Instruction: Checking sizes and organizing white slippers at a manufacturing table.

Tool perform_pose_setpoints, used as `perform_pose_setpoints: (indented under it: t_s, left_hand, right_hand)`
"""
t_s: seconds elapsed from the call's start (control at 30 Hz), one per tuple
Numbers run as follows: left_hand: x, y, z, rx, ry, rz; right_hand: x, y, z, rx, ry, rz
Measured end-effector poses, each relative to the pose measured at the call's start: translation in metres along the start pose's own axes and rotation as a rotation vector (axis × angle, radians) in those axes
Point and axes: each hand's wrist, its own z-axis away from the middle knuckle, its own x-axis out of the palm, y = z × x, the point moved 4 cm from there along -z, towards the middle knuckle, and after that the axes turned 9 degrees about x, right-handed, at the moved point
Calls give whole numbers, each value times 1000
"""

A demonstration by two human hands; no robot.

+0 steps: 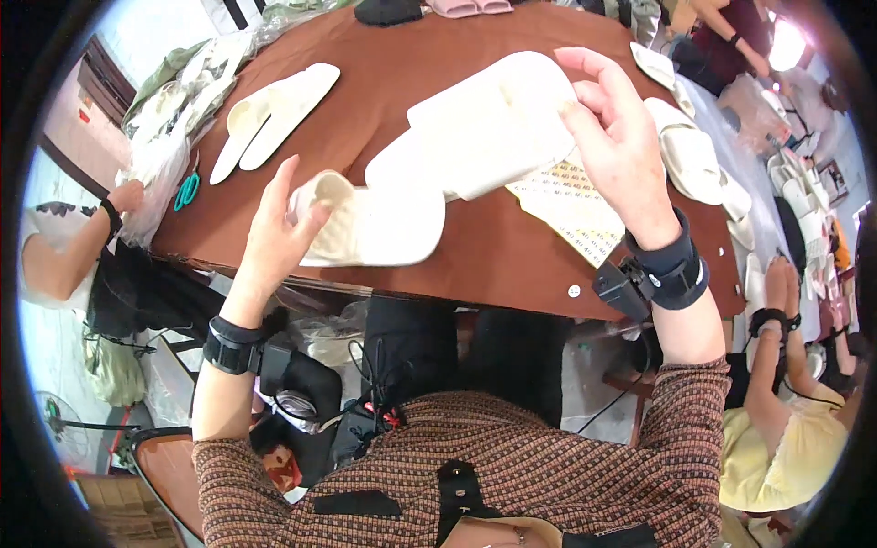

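Observation:
Around the strap end of a white slide sandal [397, 228] is my left hand [279, 224], closed with the thumb laid over its edge. Two more white slides [484, 128] lie overlapped beyond it, sole pieces pointing to the upper right. My right hand [617, 137] is at the far end of those slides, thumb tip at the edge and index finger raised apart from it; I see nothing held there. Partly beneath the slides, a sheet of small printed stickers [580, 215] lies below my right hand. A round white sticker [574, 291] sits near the table's front edge.
On the brown table [365, 91], another white slide pair [274, 119] lies at left, with teal-handled scissors [187, 187] by the edge. White slides [685, 151] line the right side, pink ones [469, 7] the far edge. Co-workers' arms [776, 301] show at both sides.

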Motion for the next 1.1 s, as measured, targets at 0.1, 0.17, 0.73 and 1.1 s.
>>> perform_pose_setpoints:
  t_s: [0.1,0.17,0.73,1.1]
  left_hand:
    - [-3,16,4,-78,-54,113]
    - [-5,22,2,-27,-21,90]
    - [43,77,-44,465,-110,-165]
    - [70,121,26,508,-130,13]
  right_hand:
    - [-15,-8,6,-37,55,7]
    - [-25,-11,5,-35,81,-1]
    - [50,48,-63,-165,-26,8]
    - [59,14,34,56,-257,44]
